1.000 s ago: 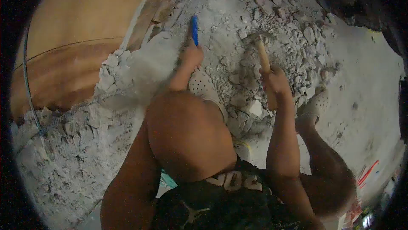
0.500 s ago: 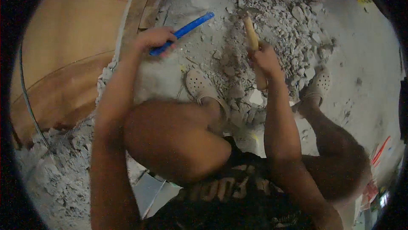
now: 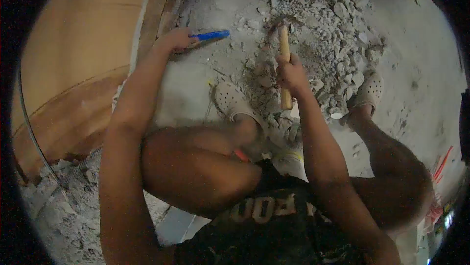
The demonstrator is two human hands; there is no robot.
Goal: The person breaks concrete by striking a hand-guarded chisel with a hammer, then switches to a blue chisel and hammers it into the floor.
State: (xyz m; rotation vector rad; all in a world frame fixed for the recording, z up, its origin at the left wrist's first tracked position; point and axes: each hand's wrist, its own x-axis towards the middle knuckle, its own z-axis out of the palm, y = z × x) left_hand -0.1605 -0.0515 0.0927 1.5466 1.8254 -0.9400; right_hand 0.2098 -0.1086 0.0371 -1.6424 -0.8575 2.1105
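In the head view my left hand (image 3: 177,39) is closed around a long, narrow blue bar (image 3: 211,35) whose kind I cannot make out. It points to the right, just above the dusty floor, and its near end is hidden by my fingers. My right hand (image 3: 293,75) grips the pale wooden handle (image 3: 285,44) of a hand tool. At the far end of that handle a dark, curved head (image 3: 289,20) rests at or close to the rubble (image 3: 338,35); its exact shape blends into the debris.
My feet, in beige clogs (image 3: 229,97), stand on either side of the broken chunks. A curved wooden panel (image 3: 83,25) rises at the left, with a dark cable (image 3: 30,123) along it. More grey rubble (image 3: 63,216) lies at the lower left. Red strips (image 3: 443,164) show at the right.
The blue bar has swung from a steep slant to nearly level, and its far end has come lower and left. My right hand has shifted slightly left, turning the wooden handle more upright.
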